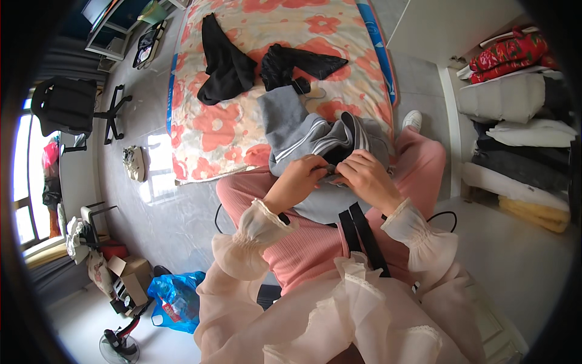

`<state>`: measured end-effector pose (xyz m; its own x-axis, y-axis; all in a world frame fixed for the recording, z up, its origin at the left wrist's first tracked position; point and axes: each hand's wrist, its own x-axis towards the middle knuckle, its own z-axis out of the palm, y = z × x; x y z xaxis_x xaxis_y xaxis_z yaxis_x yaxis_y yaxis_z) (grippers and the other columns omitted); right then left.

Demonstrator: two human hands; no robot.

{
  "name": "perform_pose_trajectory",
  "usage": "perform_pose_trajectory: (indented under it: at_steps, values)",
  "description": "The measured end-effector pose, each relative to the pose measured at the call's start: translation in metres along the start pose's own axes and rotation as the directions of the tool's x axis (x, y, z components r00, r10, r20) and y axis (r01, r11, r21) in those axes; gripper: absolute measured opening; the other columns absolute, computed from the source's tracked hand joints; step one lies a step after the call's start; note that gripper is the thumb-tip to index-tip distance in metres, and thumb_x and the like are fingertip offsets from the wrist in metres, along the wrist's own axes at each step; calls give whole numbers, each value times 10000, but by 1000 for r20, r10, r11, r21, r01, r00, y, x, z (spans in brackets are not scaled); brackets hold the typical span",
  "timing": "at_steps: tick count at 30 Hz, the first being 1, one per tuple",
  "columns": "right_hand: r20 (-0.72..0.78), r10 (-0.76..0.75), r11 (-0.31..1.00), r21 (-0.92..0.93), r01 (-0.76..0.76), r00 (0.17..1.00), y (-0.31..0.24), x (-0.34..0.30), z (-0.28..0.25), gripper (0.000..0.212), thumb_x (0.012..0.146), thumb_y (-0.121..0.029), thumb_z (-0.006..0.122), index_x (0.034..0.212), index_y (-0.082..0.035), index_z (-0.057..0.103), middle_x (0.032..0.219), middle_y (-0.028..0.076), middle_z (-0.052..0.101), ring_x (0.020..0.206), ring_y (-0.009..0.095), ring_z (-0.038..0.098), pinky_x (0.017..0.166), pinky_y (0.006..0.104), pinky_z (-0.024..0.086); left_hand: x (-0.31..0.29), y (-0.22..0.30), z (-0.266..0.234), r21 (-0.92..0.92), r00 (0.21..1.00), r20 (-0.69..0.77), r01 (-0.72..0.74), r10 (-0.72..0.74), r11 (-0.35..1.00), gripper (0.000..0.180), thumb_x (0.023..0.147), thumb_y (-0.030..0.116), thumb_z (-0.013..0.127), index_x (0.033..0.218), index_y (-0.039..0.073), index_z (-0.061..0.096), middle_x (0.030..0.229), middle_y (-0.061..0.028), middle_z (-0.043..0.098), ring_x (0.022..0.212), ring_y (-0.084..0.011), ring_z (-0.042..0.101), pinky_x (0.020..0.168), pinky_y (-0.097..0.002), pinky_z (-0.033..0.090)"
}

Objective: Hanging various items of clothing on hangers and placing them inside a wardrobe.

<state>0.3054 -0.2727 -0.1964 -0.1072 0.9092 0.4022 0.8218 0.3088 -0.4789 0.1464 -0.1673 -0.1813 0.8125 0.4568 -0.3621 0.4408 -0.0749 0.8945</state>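
Observation:
Across my lap and the edge of the bed lies a bunched grey garment (290, 134) with white stripes and a dark inner part. My left hand (298, 182) pinches its edge at a small dark spot. Right beside it, my right hand (367, 181) has its fingers closed on the same edge, the fingertips of both hands nearly meeting. What the small dark piece between them is, I cannot make out. Beyond the grey garment, a long black garment (225, 67) and a crumpled black garment (294, 65) are spread on the bed.
The bed has a floral cover (212, 124). On the right, shelves hold folded clothes (506, 100). A black office chair (66, 106) stands at the left. Lower left are a blue plastic bag (176, 297), a cardboard box (130, 280) and a small fan (118, 347).

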Motion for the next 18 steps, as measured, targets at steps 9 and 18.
perform_pose_trajectory:
  at_steps: [9, 18]
  values:
    - [12, 32, 999, -13, -32, 999, 0, -8, 3, 211, 702, -175, 650, 767, -55, 489, 704, 56, 542, 768, 213, 551, 782, 332, 421, 0, -12, 18, 111, 983, -121, -126, 139, 986, 138, 802, 47, 530, 904, -35, 573, 865, -172, 564, 756, -331, 563, 666, -354, 452]
    - [-18, 225, 965, 144, -220, 974, 0, -22, 12, 266, 673, -53, 645, 901, -52, 508, 822, 72, 563, 827, 246, 557, 792, 352, 417, -4, -14, 26, 216, 976, -7, -210, 217, 953, 205, 802, 60, 584, 975, -40, 538, 884, -126, 529, 713, -213, 550, 636, -300, 454]
